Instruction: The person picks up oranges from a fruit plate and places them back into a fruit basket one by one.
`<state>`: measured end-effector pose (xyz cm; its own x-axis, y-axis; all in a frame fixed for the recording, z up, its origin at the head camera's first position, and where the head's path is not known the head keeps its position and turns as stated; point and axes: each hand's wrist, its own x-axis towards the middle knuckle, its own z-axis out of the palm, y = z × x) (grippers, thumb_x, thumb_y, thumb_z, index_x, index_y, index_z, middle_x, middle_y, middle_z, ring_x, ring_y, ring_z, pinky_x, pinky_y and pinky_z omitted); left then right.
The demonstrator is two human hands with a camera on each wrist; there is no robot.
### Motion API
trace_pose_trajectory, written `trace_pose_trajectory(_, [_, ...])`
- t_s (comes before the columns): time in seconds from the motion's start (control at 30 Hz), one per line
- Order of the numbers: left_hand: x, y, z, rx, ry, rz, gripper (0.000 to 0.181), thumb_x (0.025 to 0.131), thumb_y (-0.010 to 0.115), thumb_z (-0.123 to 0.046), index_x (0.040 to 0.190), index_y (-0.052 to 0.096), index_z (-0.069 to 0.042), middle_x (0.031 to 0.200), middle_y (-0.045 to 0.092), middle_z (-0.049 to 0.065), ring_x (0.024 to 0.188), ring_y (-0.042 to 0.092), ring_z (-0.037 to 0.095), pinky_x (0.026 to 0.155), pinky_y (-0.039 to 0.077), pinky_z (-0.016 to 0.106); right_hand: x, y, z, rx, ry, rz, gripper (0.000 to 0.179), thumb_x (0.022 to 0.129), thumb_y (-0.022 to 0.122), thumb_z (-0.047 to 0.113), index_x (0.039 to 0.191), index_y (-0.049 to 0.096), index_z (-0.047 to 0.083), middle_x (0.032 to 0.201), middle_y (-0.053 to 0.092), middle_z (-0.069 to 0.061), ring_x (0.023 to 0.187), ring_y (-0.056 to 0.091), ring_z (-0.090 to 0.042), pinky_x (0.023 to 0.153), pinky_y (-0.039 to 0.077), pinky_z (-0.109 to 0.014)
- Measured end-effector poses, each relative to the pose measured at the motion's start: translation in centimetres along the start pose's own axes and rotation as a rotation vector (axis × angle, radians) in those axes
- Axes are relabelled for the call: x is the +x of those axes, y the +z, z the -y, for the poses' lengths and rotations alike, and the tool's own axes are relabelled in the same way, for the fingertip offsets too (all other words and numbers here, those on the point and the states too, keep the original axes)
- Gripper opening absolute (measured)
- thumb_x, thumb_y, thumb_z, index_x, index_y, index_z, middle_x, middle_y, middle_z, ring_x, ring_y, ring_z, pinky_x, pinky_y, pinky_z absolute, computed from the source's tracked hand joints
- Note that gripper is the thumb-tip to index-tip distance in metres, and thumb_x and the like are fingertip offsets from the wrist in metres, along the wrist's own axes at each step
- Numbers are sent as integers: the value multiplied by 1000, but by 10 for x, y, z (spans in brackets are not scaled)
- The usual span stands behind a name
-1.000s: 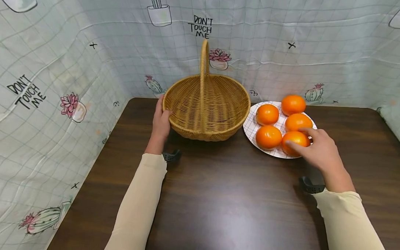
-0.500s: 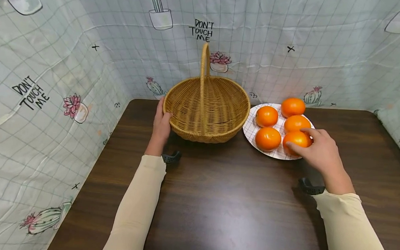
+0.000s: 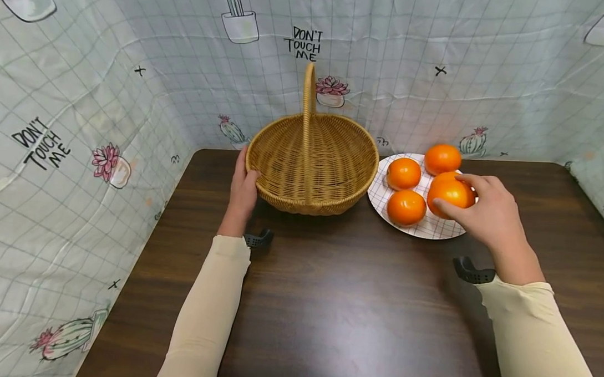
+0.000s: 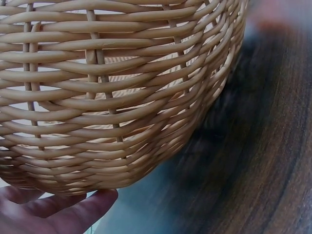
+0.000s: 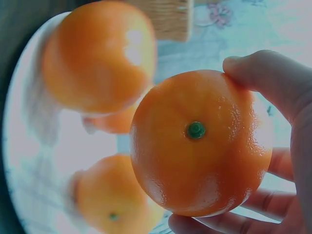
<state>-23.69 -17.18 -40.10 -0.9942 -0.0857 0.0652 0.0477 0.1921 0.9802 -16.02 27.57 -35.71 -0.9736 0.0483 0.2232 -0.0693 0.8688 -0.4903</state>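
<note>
On my feeds the change is at the right: the person's right hand [image 3: 491,212] now carries a glossy orange round fruit with a small green stem button [image 5: 200,156]. Half a second ago it sat at the near right of the round white plate with a thin grid pattern [image 3: 437,231]; now it shows higher in the head view, partly covering the orange fruit behind it [image 3: 444,175], and bare grid shows below it. I take it to be lifted off the plate.

I read that grip as a firm grasp: in the right wrist view the thumb presses one side and fingertips the other. Three more orange fruits [image 3: 406,207] stay on the plate, two at its left and one at its far edge.

The left hand [image 3: 243,186] looks unmoved, holding the left side of the tan woven wicker basket with an arched handle [image 3: 330,159]. The basket stands just left of the plate on the dark brown wooden table [image 3: 352,312].

I judge the pick-up done: the fruit's weight now rests on the right hand alone, while the left steadies the basket.
</note>
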Motion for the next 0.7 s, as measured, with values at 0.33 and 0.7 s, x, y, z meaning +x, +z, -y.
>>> trace_pose_trajectory(0.33, [-1, -2, -4, -18, -28, 43, 68, 97, 37, -14, 156, 10, -36, 163, 13, -3, 145, 29, 23, 114, 31, 44, 15, -4, 34, 46, -43, -59, 69, 80, 71, 50, 134, 56, 9, 126, 50, -23, 109, 46, -44, 83, 38, -56])
trace_pose_trajectory(0.7, [-15, -4, -28, -50, -48, 102, 71, 96, 37, -12, 158, 4, -27, 164, 10, 7, 145, 28, 30, 115, 30, 44, 23, 1, 55, 86, -93, -81, 64, 79, 72, 49, 129, 59, 11, 128, 53, -20, 108, 47, -43, 83, 38, -54])
